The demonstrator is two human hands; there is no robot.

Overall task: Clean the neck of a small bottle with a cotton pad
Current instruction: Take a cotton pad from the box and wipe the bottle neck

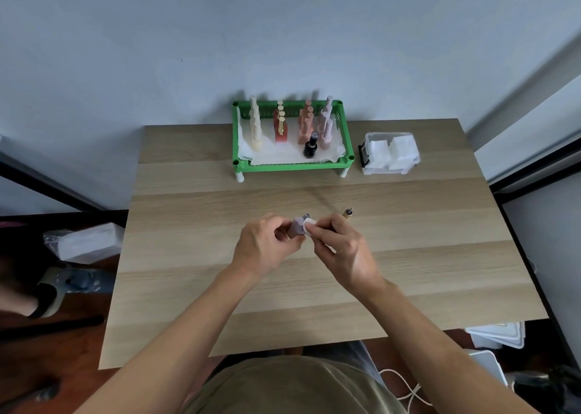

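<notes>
A small mauve faceted bottle (296,227) tilts above the table. A folded white cotton pad (308,226) presses at its neck, apparently uncapped.

Home room, my nail-care corner. Pale wood-grain worktop (408,256) pushed against plain grey wall (157,52). Green plastic rack (292,165) of nail polish bottles (309,144) at back, clear box of cotton pads (391,152) beside it. Slipper (47,294) on dark wood floor (63,360) at my left, white cable (405,391) by my lap.
</notes>
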